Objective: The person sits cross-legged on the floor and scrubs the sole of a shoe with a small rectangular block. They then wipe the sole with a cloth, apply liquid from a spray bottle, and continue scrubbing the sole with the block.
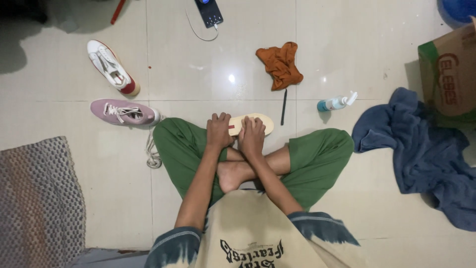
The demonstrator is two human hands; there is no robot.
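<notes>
Both hands press down on a cream insole (258, 123) lying flat on the tiled floor (198, 79), just ahead of the person's crossed legs in green trousers (317, 154). Left hand (219, 131) grips the insole's left end, fingers curled over it; right hand (252, 136) lies on its middle w/ fingers closed on top. Looks like the insole is being held steady or rubbed clean, though no cloth shows in either grip. Nearby: orange rag (280, 64) and a thin black stick (284, 106) just beyond, spray bottle (337, 102) to the right, blue towel (421, 149) and cardboard box (448, 74) further right. Pink sneaker (124, 112) and white sneaker (111, 67) sit to the left, a woven mat (39, 198) closer in.
</notes>
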